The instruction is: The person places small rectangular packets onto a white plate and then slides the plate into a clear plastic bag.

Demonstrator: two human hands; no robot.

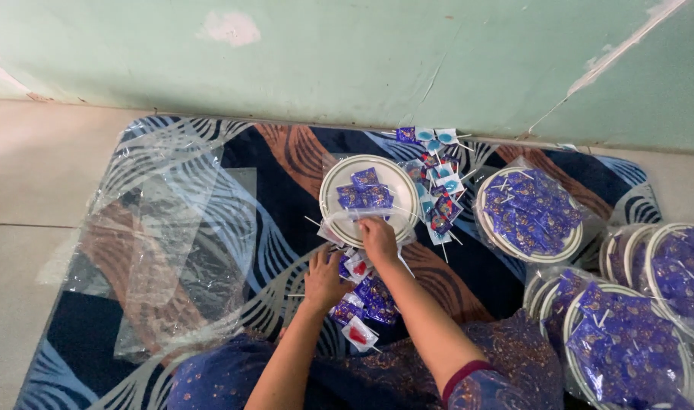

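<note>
purple lollipops point(364, 294): wrapped heap just under both hands
right hand point(379, 239): fingers pinched at the white plate point(335, 182) rim; what they hold, cannot tell
left hand point(323, 279): flat on the heap, fingers spread
floor: patterned mat point(286, 159), green wall point(347, 53) behind

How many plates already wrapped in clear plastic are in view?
5, maybe more. One wrapped plate sits right of the open plate under the right hand. Four more overlap at the right edge; others may be hidden.
</note>
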